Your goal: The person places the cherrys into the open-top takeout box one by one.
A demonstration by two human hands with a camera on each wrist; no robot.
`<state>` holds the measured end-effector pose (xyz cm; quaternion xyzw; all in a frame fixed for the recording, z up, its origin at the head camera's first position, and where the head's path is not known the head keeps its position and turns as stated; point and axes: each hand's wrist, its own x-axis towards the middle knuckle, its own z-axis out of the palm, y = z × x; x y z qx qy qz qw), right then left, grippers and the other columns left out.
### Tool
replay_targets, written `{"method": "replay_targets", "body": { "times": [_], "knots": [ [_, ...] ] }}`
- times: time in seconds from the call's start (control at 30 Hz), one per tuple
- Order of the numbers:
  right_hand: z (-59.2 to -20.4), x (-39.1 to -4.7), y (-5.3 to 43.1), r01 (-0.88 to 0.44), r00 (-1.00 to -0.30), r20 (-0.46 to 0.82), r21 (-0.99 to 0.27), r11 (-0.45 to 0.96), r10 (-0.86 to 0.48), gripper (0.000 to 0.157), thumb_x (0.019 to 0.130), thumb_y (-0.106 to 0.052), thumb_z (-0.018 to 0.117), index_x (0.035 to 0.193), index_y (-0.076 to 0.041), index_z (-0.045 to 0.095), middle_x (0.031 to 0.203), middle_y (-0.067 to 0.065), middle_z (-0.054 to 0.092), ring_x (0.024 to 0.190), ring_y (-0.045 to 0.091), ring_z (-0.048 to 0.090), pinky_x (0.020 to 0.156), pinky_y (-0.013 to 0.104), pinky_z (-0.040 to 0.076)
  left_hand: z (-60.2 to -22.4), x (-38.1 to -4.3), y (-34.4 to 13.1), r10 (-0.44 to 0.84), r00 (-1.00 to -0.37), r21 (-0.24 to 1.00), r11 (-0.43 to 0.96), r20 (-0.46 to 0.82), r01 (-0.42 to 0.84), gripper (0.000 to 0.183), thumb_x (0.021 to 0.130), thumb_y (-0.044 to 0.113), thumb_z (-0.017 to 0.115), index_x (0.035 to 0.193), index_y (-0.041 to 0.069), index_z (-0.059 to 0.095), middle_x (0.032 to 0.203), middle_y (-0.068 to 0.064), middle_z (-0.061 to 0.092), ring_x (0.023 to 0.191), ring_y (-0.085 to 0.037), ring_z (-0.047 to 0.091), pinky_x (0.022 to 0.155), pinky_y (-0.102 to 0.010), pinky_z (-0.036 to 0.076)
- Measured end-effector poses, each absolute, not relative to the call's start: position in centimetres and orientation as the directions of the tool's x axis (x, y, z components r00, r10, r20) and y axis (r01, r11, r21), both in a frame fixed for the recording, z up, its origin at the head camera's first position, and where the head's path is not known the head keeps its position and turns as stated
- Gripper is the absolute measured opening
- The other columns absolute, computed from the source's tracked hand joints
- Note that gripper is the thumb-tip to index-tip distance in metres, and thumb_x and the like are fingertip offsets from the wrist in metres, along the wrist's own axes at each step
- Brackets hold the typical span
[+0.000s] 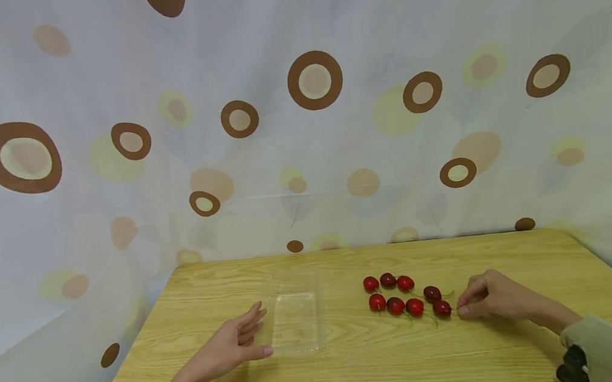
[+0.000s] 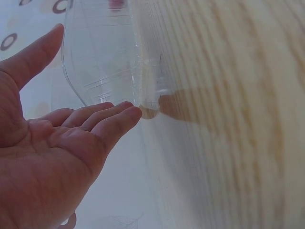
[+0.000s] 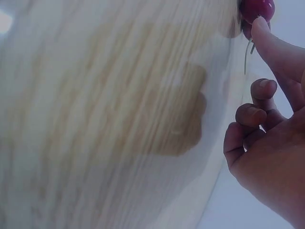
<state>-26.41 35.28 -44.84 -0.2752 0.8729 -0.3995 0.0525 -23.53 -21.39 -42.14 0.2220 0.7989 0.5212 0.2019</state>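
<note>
By the look of it, the work is at an early point: all eight cherries in sight lie on the worktop, in two loose rows right of the clear plastic box, and none shows inside it. The right hand has reached the rightmost cherry, but whether its bent fingers grip that one cannot be told. The left hand grasps nothing, its fingers loosely extended beside the box.

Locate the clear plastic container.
In the head view, the clear container is on the table, just left of centre, between the left hand and the cherries.
</note>
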Motion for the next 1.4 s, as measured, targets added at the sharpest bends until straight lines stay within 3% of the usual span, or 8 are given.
{"method": "replay_targets", "body": {
  "times": [0.43,0.6,1.0,1.17,1.4],
  "knots": [
    [-41.6,-24.6,33.7,-0.400,-0.898,0.177,-0.706,0.585,-0.402,0.010,0.097,-0.012,0.078,0.101,-0.006,0.084,0.076,-0.003,0.058,0.062,0.012,0.042,0.053,0.030,0.035,-42.3,-23.6,-21.5,0.568,-0.819,0.922,0.355,-0.083,0.152,0.093,0.104,0.018,0.072,0.165,-0.008,0.007,0.168,-0.033,0.017,0.151,-0.052,0.025,0.118,-0.061,0.034],
    [-39.6,-24.4,31.2,-0.309,-0.937,0.115,-0.718,0.624,-0.331,0.014,0.098,-0.020,0.078,0.104,-0.010,0.084,0.081,0.003,0.059,0.068,0.015,0.041,0.057,0.032,0.035,-42.2,-23.7,-21.5,0.560,-0.824,0.922,0.357,-0.086,0.146,0.094,0.103,0.019,0.073,0.166,-0.006,0.007,0.169,-0.032,0.016,0.152,-0.050,0.025,0.120,-0.058,0.031],
    [-37.1,-25.6,24.2,-0.303,-0.932,0.138,-0.805,0.511,-0.335,0.016,0.098,-0.020,0.079,0.105,-0.006,0.083,0.083,0.008,0.057,0.072,0.020,0.041,0.062,0.036,0.036,-42.0,-23.5,-21.5,0.555,-0.828,0.923,0.357,-0.087,0.142,0.094,0.103,0.019,0.073,0.166,-0.006,0.008,0.169,-0.031,0.017,0.152,-0.049,0.025,0.121,-0.058,0.031],
    [-37.3,-26.3,21.4,-0.258,-0.941,0.108,-0.844,0.471,-0.321,0.018,0.097,-0.020,0.080,0.104,-0.004,0.084,0.092,0.008,0.065,0.076,0.023,0.049,0.069,0.036,0.043,-42.0,-23.5,-21.5,0.558,-0.825,0.928,0.347,-0.091,0.132,0.094,0.103,0.018,0.073,0.166,-0.007,0.007,0.169,-0.032,0.016,0.153,-0.049,0.023,0.122,-0.058,0.029],
    [-37.9,-27.0,18.2,-0.227,-0.939,0.088,-0.884,0.409,-0.332,0.020,0.098,-0.018,0.079,0.106,0.000,0.082,0.094,0.008,0.069,0.073,0.024,0.053,0.062,0.033,0.050,-42.1,-23.6,-21.6,0.554,-0.826,0.927,0.355,-0.105,0.120,0.095,0.102,0.018,0.074,0.166,-0.006,0.007,0.169,-0.031,0.016,0.153,-0.049,0.023,0.121,-0.057,0.030]
  ]
}}
